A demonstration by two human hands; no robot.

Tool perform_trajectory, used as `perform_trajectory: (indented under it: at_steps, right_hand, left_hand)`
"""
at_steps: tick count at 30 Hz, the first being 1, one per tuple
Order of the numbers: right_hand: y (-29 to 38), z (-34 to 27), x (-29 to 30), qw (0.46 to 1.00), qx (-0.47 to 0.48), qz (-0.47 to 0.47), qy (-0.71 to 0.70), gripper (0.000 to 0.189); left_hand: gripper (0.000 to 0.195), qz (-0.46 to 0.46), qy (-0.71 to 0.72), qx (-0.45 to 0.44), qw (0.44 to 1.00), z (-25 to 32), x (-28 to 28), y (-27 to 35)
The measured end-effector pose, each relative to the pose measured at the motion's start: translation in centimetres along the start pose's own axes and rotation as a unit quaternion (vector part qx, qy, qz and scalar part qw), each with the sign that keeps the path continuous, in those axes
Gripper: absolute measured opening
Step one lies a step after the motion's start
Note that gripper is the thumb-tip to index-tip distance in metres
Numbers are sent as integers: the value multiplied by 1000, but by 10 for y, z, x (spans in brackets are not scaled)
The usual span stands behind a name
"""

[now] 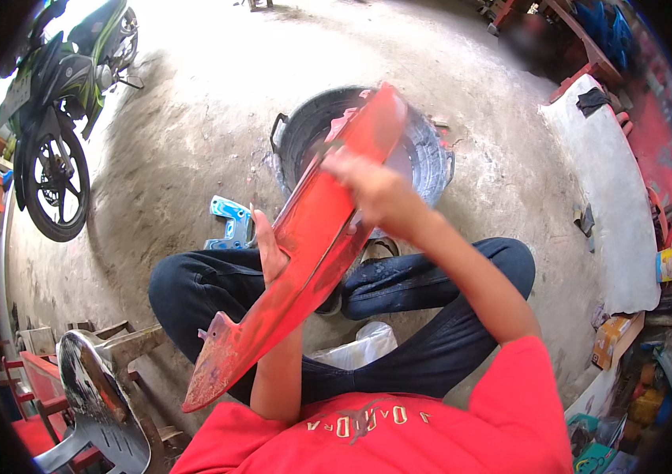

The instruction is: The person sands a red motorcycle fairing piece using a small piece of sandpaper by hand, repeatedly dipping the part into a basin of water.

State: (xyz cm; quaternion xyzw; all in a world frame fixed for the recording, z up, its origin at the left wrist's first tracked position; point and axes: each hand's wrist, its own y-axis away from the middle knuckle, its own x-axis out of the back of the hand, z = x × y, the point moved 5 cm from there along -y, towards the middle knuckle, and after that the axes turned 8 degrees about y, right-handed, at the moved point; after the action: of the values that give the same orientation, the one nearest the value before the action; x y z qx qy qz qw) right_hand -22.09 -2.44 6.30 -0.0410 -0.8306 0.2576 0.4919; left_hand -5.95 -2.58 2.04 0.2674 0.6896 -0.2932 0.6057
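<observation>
A long red plastic motorcycle fairing panel [312, 237] slants over my lap, its far end above a black rubber tub [431, 172]. My left hand [271, 252] holds it from below, thumb up along the left edge and the other fingers hidden behind it. Across the panel's upper part lies my right hand [377, 186], blurred, with its fingers bent over the surface. A dark edge shows by those fingertips, too blurred to name. Dull patches and dirt mark the panel's near, pointed end. Inside the tub are cloudy liquid and a pinkish piece [342, 123].
A blue-and-white patterned part [232, 222] lies on the concrete floor [134, 195] by my left knee. A motorcycle [57, 136] stands at far left. A worn plastic chair [105, 403] is at near left. A long pale slab [614, 195] and a cardboard box [614, 340] are right.
</observation>
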Motion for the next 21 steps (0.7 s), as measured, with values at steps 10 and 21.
perform_trajectory:
  at_steps: [10,21]
  right_hand:
    - [12,-72,-4,993,113,-36,-16,40]
    - [14,-83,-7,989,137,-24,-52,38]
  left_hand:
    - [91,-186,95,19,978,17,-4,3]
    - [87,-36,13,-44,998,42,56,4]
